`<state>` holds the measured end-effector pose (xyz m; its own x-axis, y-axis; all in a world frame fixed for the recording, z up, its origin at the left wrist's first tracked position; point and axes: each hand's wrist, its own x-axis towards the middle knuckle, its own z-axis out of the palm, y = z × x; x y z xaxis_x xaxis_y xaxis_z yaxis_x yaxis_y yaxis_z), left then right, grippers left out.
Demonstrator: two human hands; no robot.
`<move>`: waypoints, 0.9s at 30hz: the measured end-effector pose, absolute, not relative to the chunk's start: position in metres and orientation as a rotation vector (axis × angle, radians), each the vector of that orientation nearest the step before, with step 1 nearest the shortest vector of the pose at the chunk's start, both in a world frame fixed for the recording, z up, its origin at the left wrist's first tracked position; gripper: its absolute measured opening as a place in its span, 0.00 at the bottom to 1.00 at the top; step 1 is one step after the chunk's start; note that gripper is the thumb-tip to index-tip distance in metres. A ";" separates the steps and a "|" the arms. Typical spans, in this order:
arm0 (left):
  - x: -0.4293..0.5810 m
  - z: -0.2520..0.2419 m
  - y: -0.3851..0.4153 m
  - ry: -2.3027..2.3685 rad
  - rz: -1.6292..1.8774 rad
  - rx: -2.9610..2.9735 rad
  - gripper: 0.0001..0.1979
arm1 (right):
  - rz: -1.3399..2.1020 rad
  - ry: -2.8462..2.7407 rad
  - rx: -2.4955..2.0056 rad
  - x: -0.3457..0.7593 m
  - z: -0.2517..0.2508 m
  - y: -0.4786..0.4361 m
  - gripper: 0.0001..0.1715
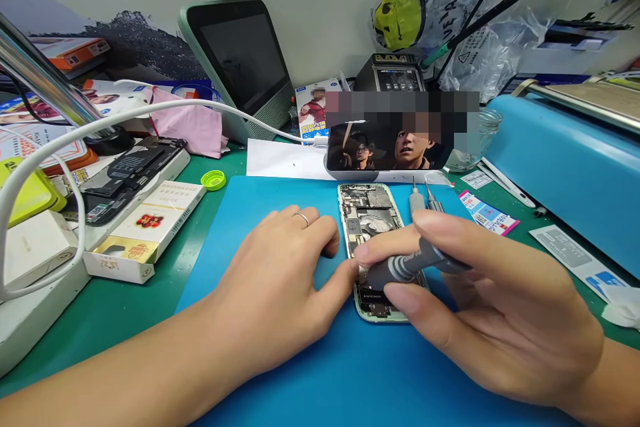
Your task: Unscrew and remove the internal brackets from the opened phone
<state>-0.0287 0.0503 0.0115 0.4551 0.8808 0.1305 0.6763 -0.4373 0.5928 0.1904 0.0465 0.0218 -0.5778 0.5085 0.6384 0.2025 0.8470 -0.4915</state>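
Note:
An opened phone (369, 213) with its insides bare lies on a blue work mat (280, 360). My right hand (495, 307) is closed round a grey screwdriver (407, 263), whose tip points down into the phone's lower half. My left hand (280, 280), with a ring on one finger, rests flat on the mat beside the phone. Its thumb touches the phone's left edge and its fingers are stretched out. Two more screwdrivers (423, 200) lie just right of the phone's top.
A second phone (395, 147) playing a video stands behind the mat. At the left lie a white box (145, 233), another opened device (130, 177) and a white cable (45, 160). A blue machine (570, 167) fills the right side. A tablet (240, 60) leans at the back.

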 end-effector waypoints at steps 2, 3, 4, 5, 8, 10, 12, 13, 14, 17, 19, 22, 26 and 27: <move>-0.029 0.012 0.050 1.306 0.575 2.251 0.08 | 0.457 -2.161 -0.539 0.191 0.020 0.046 0.49; -0.029 0.013 0.050 1.305 0.567 2.252 0.08 | 0.458 -2.137 -0.555 0.191 0.020 0.045 0.49; -0.029 0.013 0.050 1.300 0.562 2.255 0.08 | 0.465 -2.116 -0.563 0.191 0.019 0.045 0.49; -0.029 0.013 0.049 1.297 0.559 2.257 0.08 | 0.482 -2.103 -0.569 0.192 0.019 0.045 0.49; -0.029 0.013 0.049 1.308 0.572 2.254 0.09 | 0.502 -2.096 -0.576 0.197 0.019 0.043 0.49; -0.029 0.012 0.049 1.316 0.587 2.253 0.10 | 0.492 -2.103 -0.627 0.201 0.018 0.041 0.50; -0.029 0.011 0.048 1.315 0.596 2.263 0.11 | 0.477 -2.089 -0.683 0.204 0.018 0.040 0.50; -0.029 0.011 0.048 1.312 0.593 2.266 0.11 | 0.476 -2.087 -0.706 0.205 0.018 0.040 0.50; -0.029 0.011 0.049 1.310 0.590 2.268 0.11 | 0.469 -2.086 -0.712 0.205 0.017 0.040 0.50; -0.029 0.012 0.049 1.314 0.589 2.272 0.11 | 0.441 -2.108 -0.691 0.205 0.018 0.040 0.50; -0.029 0.013 0.049 1.317 0.593 2.278 0.11 | 0.426 -2.122 -0.684 0.206 0.020 0.040 0.50; -0.029 0.012 0.049 1.312 0.605 2.285 0.11 | 0.410 -2.134 -0.697 0.207 0.020 0.040 0.50; -0.029 0.012 0.049 1.292 0.621 2.281 0.11 | 0.431 -2.127 -0.689 0.205 0.018 0.041 0.49; -0.029 0.012 0.049 1.289 0.621 2.279 0.11 | 0.438 -2.120 -0.695 0.205 0.018 0.042 0.49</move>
<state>-0.0293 0.0490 0.0120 0.4629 0.8713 0.1632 0.6704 -0.4645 0.5787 0.2047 0.0418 0.0175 -0.4926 0.6163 0.6144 0.3222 0.7850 -0.5291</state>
